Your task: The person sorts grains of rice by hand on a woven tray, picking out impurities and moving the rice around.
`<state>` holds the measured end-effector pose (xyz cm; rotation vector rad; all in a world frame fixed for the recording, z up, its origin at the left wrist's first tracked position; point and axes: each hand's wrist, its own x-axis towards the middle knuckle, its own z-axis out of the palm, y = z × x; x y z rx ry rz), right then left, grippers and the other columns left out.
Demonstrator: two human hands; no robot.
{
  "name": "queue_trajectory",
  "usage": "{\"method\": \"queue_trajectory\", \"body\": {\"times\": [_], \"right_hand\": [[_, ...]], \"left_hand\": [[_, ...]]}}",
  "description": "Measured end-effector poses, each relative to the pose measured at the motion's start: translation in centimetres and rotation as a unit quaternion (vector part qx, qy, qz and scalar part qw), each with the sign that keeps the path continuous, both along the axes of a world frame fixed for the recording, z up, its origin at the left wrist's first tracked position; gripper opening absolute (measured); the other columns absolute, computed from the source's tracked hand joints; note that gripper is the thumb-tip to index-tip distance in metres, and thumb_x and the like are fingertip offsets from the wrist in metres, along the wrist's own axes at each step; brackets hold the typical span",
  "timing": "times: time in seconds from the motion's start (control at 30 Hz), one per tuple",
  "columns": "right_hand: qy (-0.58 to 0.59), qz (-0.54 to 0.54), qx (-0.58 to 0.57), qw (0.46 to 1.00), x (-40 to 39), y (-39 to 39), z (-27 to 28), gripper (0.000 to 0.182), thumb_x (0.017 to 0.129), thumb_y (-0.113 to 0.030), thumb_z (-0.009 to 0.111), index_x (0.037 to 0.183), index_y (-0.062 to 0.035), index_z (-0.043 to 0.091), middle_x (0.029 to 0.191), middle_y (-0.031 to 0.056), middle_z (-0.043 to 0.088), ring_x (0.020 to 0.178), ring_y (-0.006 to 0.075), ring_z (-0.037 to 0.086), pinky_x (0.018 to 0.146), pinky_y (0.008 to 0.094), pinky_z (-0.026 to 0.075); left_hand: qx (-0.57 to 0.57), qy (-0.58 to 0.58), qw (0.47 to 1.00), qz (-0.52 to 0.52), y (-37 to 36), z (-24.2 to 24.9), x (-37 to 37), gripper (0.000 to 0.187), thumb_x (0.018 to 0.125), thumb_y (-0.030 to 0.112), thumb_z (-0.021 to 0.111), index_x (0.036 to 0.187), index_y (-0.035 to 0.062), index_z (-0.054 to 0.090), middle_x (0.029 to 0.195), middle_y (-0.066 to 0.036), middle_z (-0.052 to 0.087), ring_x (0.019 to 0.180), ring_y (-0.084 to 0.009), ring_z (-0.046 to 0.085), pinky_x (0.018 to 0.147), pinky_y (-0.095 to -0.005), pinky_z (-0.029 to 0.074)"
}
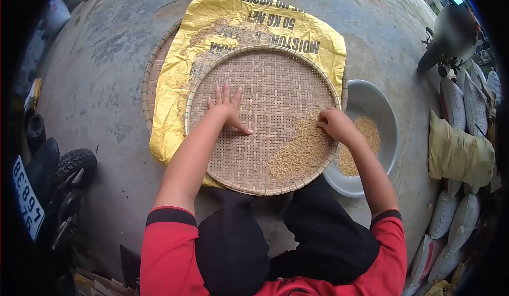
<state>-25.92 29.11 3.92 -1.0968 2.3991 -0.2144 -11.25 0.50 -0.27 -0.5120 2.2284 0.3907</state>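
A round woven bamboo tray (260,84) lies in front of me over a yellow sack (175,99) with black printing. Golden grain, looking like unhusked rice (299,153), is spread over the tray's right and lower right. My left hand (229,111) is over the tray's left half, fingers spread, holding nothing. At the right rim, my right hand (336,126) has its fingers drawn together at the edge of the grain; whatever is between the fingertips is hidden. A grey metal basin (389,121) with more grain stands just right of the tray, partly behind my right forearm.
Another woven tray (154,78) lies partly under the yellow sack. A motorbike wheel (77,166) is at the left, and a second motorbike (445,52) stands at upper right. Filled sacks (450,206) are piled along the right side. The floor (116,57) is concrete.
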Motion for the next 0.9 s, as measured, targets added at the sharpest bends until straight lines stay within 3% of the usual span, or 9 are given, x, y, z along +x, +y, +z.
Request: {"method": "queue_trajectory", "body": {"times": [0.1, 0.33, 0.5, 0.53, 0.57, 0.6, 0.7, 0.83, 0.9], "right_hand": [[-0.016, 0.003, -0.066, 0.998, -0.1, 0.6, 0.5, 0.014, 0.078, -0.013, 0.066, 0.086, -0.0024, 0.061, 0.084, 0.0120, 0.059, 0.079, 0.0274, 0.059, 0.072, 0.0364, 0.048], [-0.204, -0.220, -0.194, 0.934, -2.3, 5.7, 2.5, 0.013, 0.085, -0.011, 0.061, 0.085, 0.0012, 0.058, 0.072, 0.0005, 0.058, 0.062, 0.0079, 0.054, 0.058, 0.0236, 0.044], [-0.216, -0.335, -0.148, 0.905, -6.4, 14.4, -1.3, 0.016, 0.087, -0.016, 0.057, 0.088, 0.0002, 0.059, 0.073, 0.0028, 0.060, 0.067, 0.0112, 0.059, 0.059, 0.0249, 0.046], [0.058, -0.249, -0.023, 0.967, -7.1, 17.1, -4.6, 0.017, 0.087, -0.015, 0.057, 0.092, 0.0010, 0.059, 0.076, 0.0047, 0.061, 0.068, 0.0127, 0.060, 0.062, 0.0260, 0.047], [0.324, -0.138, 0.104, 0.930, -7.3, 18.4, -6.5, 0.019, 0.087, -0.015, 0.057, 0.096, 0.0018, 0.059, 0.078, 0.0066, 0.062, 0.070, 0.0142, 0.061, 0.064, 0.0271, 0.048], [0.322, -0.141, 0.105, 0.930, -6.9, 17.8, -6.3, 0.019, 0.087, -0.015, 0.057, 0.096, 0.0018, 0.059, 0.078, 0.0066, 0.062, 0.070, 0.0142, 0.061, 0.064, 0.0271, 0.048], [0.080, -0.346, -0.268, 0.895, -5.2, 11.5, -2.4, 0.023, 0.086, -0.015, 0.060, 0.104, -0.0004, 0.061, 0.084, 0.0097, 0.063, 0.077, 0.0155, 0.061, 0.069, 0.0288, 0.049], [-0.004, -0.168, -0.224, 0.960, -1.8, 3.9, 1.4, 0.025, 0.081, -0.011, 0.066, 0.102, 0.0004, 0.060, 0.081, 0.0081, 0.062, 0.068, 0.0133, 0.056, 0.066, 0.0287, 0.047], [-0.076, -0.182, -0.209, 0.958, -0.6, 1.7, 0.4, 0.027, 0.078, -0.011, 0.068, 0.101, 0.0011, 0.060, 0.081, 0.0108, 0.062, 0.071, 0.0184, 0.057, 0.067, 0.0313, 0.047]], "left_hand": [[-0.003, -0.003, 1.000, 0.001, 0.0, -0.2, 0.0, 0.148, 0.043, 0.075, 0.073, 0.143, 0.0177, -0.020, 0.145, -0.023, -0.026, 0.133, -0.0404, -0.025, 0.106, -0.0609, 0.001], [-0.007, -0.004, 1.000, 0.013, 0.2, 0.2, 0.0, 0.144, 0.046, 0.070, 0.076, 0.143, 0.0218, -0.018, 0.147, -0.018, -0.024, 0.134, -0.0376, -0.025, 0.106, -0.0604, -0.001], [-0.008, -0.006, 1.000, -0.002, 0.1, 0.0, 0.0, 0.148, 0.043, 0.074, 0.074, 0.142, 0.0180, -0.020, 0.145, -0.022, -0.027, 0.133, -0.0394, -0.025, 0.106, -0.0603, 0.001], [-0.008, -0.006, 1.000, -0.001, 0.1, -0.1, -0.1, 0.148, 0.043, 0.074, 0.074, 0.142, 0.0180, -0.020, 0.145, -0.022, -0.027, 0.133, -0.0394, -0.025, 0.106, -0.0603, 0.001], [-0.009, -0.006, 1.000, 0.000, 0.1, -0.1, 0.0, 0.148, 0.043, 0.074, 0.074, 0.142, 0.0181, -0.021, 0.145, -0.022, -0.027, 0.133, -0.0392, -0.025, 0.106, -0.0602, 0.001], [-0.010, -0.008, 1.000, 0.000, 0.1, -0.2, -0.1, 0.148, 0.043, 0.074, 0.074, 0.142, 0.0181, -0.021, 0.145, -0.022, -0.027, 0.133, -0.0390, -0.025, 0.106, -0.0602, 0.001], [-0.014, -0.014, 1.000, -0.003, 0.1, 0.0, -0.2, 0.148, 0.043, 0.074, 0.074, 0.142, 0.0181, -0.022, 0.145, -0.022, -0.027, 0.133, -0.0394, -0.025, 0.106, -0.0600, 0.001], [-0.017, -0.007, 1.000, 0.003, 0.3, 0.1, -0.2, 0.145, 0.046, 0.073, 0.074, 0.143, 0.0204, -0.019, 0.146, -0.019, -0.025, 0.133, -0.0382, -0.027, 0.106, -0.0604, -0.001], [-0.018, -0.007, 1.000, 0.001, 0.3, 0.1, -0.1, 0.144, 0.046, 0.073, 0.073, 0.142, 0.0204, -0.020, 0.146, -0.019, -0.025, 0.133, -0.0388, -0.027, 0.106, -0.0607, 0.000]]}}
